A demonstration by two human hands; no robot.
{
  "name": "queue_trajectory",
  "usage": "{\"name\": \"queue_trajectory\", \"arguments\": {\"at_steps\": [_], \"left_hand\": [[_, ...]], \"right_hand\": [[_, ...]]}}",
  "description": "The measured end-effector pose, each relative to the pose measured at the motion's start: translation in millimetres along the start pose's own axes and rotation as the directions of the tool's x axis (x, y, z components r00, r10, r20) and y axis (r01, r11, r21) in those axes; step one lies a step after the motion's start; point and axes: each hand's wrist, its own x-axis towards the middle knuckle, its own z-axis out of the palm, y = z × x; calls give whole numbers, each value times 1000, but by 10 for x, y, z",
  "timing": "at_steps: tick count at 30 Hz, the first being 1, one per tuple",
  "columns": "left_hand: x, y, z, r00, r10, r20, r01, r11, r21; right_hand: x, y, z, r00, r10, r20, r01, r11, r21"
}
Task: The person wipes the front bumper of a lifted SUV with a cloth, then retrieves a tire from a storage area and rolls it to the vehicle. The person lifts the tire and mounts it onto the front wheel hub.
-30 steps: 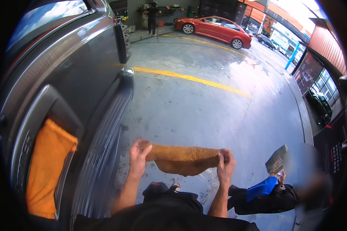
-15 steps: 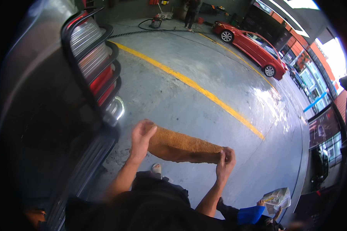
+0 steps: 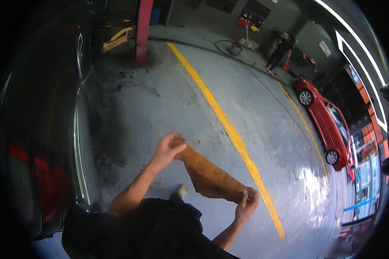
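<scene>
A brown cloth (image 3: 212, 172), folded with a fuzzy, towel-like surface, is stretched in the air in front of my body. My left hand (image 3: 166, 151) pinches its upper left end between thumb and fingers. The lower right end is gripped by my right hand (image 3: 246, 203), thumb toward me. Between the two hands the cloth slants down to the right, and its lower edge hangs loose. My sandalled foot (image 3: 183, 190) shows on the floor below it.
Close on my left stands a dark, glossy car (image 3: 52, 125). A yellow line (image 3: 222, 114) crosses the grey floor. Farther off are a red post (image 3: 143, 32), a red car (image 3: 326, 125), a vacuum cleaner (image 3: 235, 48) and a person in dark clothes (image 3: 281, 54).
My view has swung left, bringing the car's side and the red post in. The cloth stays in both hands and slants more steeply. The person holding a newspaper has left the view.
</scene>
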Motion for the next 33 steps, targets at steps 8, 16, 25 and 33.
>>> {"name": "queue_trajectory", "arguments": {"at_steps": [8, 16, 25, 33], "left_hand": [[1929, -278, -408, 911, 68, -406, -71, 997, 8], [4220, -896, -1359, 824, 9, -567, -65, 995, -78], [7569, -865, -2159, 836, 146, -529, -151, 988, 34], [10521, -1229, -2871, 824, 94, -559, -160, 985, -69]], "right_hand": [[3002, 13, 2189, 911, -143, 387, 113, 989, 101], [4821, 168, 4971, 820, -168, 547, 165, 985, 56], [6978, -56, 7286, 842, -150, 519, 103, 988, 118], [8957, -122, 9675, 869, -209, 448, 149, 975, 167]]}}
